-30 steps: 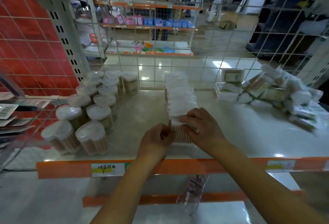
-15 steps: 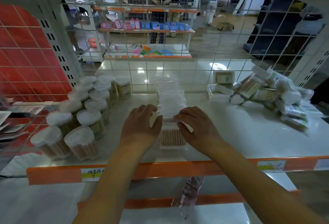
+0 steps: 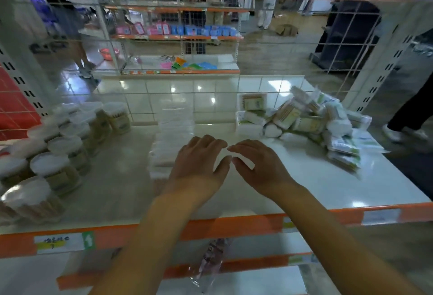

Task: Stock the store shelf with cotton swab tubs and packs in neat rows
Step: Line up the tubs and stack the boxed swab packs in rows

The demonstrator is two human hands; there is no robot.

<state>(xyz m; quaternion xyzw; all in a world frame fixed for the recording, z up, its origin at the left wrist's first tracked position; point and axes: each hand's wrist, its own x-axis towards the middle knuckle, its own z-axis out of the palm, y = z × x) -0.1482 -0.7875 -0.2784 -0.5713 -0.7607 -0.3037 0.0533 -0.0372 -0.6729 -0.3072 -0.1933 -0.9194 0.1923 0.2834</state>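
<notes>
While both hands hover over the white shelf (image 3: 293,177), neither holds anything: left hand (image 3: 199,163) and right hand (image 3: 257,166) sit side by side, fingers loosely spread, fingertips nearly meeting. Row of clear swab packs (image 3: 173,135) runs back from just left of the left hand. Round tubs (image 3: 58,152) stand in rows further left. Loose pile of packs (image 3: 311,121) lies well to the right, toward the back.

Left hand (image 3: 199,163) and right hand (image 3: 255,166) side by side, palms down, fingers relaxed, thumbs nearly touching
</notes>
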